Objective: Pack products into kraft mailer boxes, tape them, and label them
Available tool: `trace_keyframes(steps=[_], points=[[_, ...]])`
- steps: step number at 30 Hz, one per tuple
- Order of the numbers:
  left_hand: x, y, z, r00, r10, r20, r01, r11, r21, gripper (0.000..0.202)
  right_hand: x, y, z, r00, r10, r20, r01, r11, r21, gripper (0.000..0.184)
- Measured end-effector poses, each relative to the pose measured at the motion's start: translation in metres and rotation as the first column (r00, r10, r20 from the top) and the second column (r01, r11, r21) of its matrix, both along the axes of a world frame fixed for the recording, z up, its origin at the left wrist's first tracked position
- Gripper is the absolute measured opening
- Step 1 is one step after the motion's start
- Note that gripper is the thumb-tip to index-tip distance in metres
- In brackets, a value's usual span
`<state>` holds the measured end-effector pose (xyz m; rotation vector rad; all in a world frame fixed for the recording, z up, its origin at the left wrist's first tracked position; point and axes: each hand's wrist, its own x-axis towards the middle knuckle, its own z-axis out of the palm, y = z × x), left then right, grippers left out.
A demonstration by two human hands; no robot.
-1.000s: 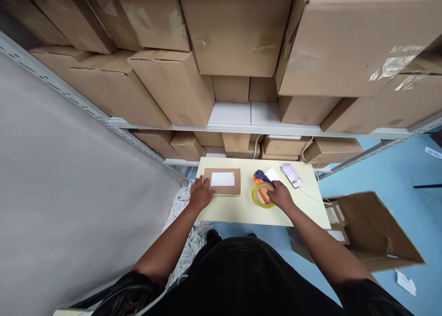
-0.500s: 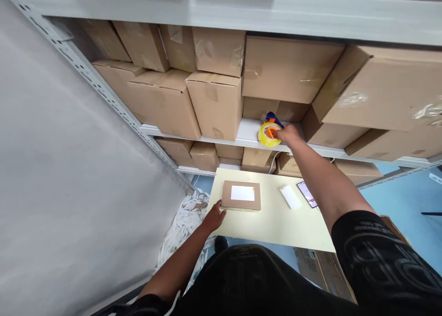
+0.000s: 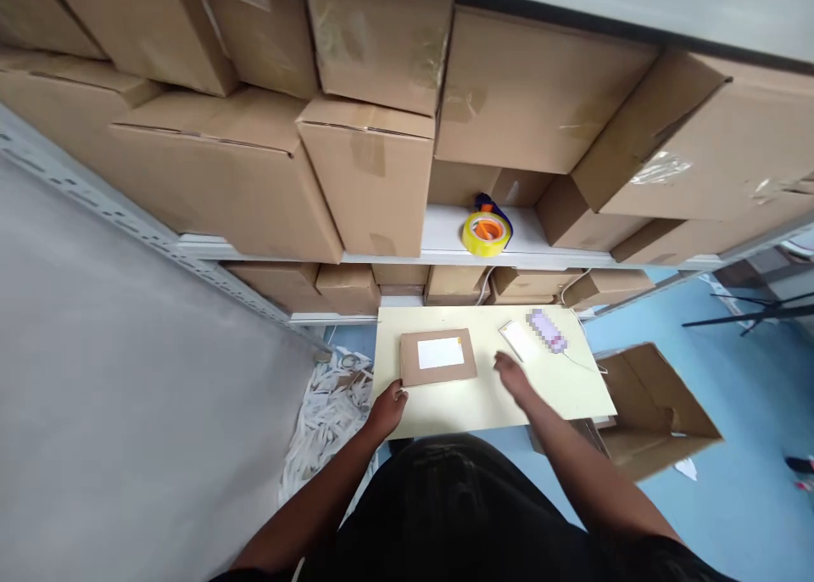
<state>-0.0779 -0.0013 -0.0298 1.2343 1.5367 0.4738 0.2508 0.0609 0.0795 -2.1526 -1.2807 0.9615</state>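
A flat brown cardboard box (image 3: 415, 374) with a white label (image 3: 440, 353) on top lies on the cream table (image 3: 445, 412). At its near left corner is my left hand (image 3: 387, 408), thumb and fingers closed on the edge. My right hand (image 3: 514, 380) is over the table, right of the box and just below a stack of white labels (image 3: 519, 340). It holds nothing, its fingers loosely extended and a little blurred. On the shelf above the table rests a tape dispenser (image 3: 486, 231), blue and orange with a yellow roll, out of both hands.
Brown cartons (image 3: 375, 175) fill the shelves behind the table. A phone with a pixelated screen (image 3: 547, 331) lies by the labels, a cable running from it. An open carton (image 3: 661, 404) stands on the floor at right; white paper strips (image 3: 318, 429) are heaped at left.
My right hand has let go of the tape dispenser, leaving it on the shelf, and has come down over the table. My left hand stays at the box corner. The view has shifted nearer the shelves.
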Motion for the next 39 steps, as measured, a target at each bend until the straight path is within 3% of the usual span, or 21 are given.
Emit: trace_keyframes(steps=[2, 3, 5, 7, 9, 10, 12, 13, 16, 18, 21, 25, 28, 31, 34, 39], points=[[0.002, 0.000, 0.004, 0.999, -0.035, -0.007, 0.035, 0.999, -0.001, 0.047, -0.021, -0.044, -0.044, 0.992, 0.060, -0.111, -0.072, 0.992, -0.108, 0.044], [0.004, 0.000, 0.008, 0.998, -0.061, -0.014, 0.061, 0.998, -0.006, 0.046, -0.031, -0.060, -0.060, 0.967, 0.144, -0.212, -0.180, 0.970, -0.162, 0.049], [0.011, 0.000, 0.018, 0.991, -0.128, -0.028, 0.128, 0.992, -0.011, 0.041, -0.045, -0.078, -0.081, 0.936, 0.206, -0.284, -0.257, 0.954, -0.153, 0.043], [0.020, 0.004, 0.031, 0.981, -0.188, -0.052, 0.188, 0.982, 0.005, 0.036, -0.047, -0.081, -0.087, 0.924, 0.295, -0.243, -0.314, 0.949, -0.043, 0.029], [0.030, 0.012, 0.042, 0.972, -0.212, -0.105, 0.216, 0.976, 0.029, 0.035, -0.036, -0.072, -0.085, 0.960, 0.262, -0.099, -0.258, 0.965, 0.052, 0.019], [0.034, 0.016, 0.046, 0.967, -0.210, -0.143, 0.217, 0.976, 0.031, 0.035, -0.026, -0.064, -0.082, 0.984, 0.176, -0.024, -0.174, 0.982, 0.071, 0.021], [0.040, 0.025, 0.049, 0.957, -0.191, -0.218, 0.198, 0.980, 0.009, 0.037, -0.003, -0.044, -0.078, 0.998, -0.038, 0.043, 0.036, 0.998, 0.046, 0.034], [0.042, 0.027, 0.048, 0.952, -0.179, -0.250, 0.181, 0.983, -0.016, 0.039, 0.008, -0.033, -0.077, 0.997, -0.075, 0.018, 0.075, 0.997, 0.010, 0.043], [0.046, 0.024, 0.039, 0.945, -0.160, -0.286, 0.135, 0.985, -0.106, 0.045, 0.030, -0.007, -0.082, 0.985, 0.058, -0.161, -0.075, 0.992, -0.099, 0.062], [0.050, 0.015, 0.033, 0.952, -0.189, -0.242, 0.151, 0.974, -0.168, 0.042, 0.034, -0.002, -0.089, 0.956, 0.171, -0.237, -0.203, 0.972, -0.118, 0.061], [0.058, 0.003, 0.036, 0.962, -0.179, -0.204, 0.137, 0.970, -0.203, 0.034, 0.036, -0.012, -0.093, 0.945, 0.222, -0.242, -0.256, 0.959, -0.120, 0.047], [0.069, 0.008, 0.059, 0.942, 0.009, -0.336, -0.028, 0.998, -0.053, 0.040, 0.046, -0.034, -0.077, 0.930, 0.328, -0.164, -0.334, 0.942, -0.010, 0.029], [0.079, 0.026, 0.072, 0.928, 0.070, -0.367, -0.042, 0.996, 0.083, 0.044, 0.052, -0.027, -0.058, 0.912, 0.396, -0.112, -0.390, 0.918, 0.069, 0.020], [0.091, 0.045, 0.076, 0.896, 0.058, -0.441, -0.010, 0.994, 0.110, 0.044, 0.052, -0.005, -0.047, 0.910, 0.404, -0.093, -0.405, 0.914, 0.005, 0.024], [0.099, 0.055, 0.078, 0.825, 0.032, -0.565, 0.014, 0.997, 0.077, 0.040, 0.055, 0.012, -0.047, 0.896, 0.428, -0.116, -0.436, 0.898, -0.057, 0.029], [0.094, 0.066, 0.095, 0.692, -0.218, -0.688, 0.136, 0.976, -0.173, 0.046, 0.087, -0.002, -0.062, 0.870, 0.431, -0.239, -0.459, 0.885, -0.075, 0.034]])
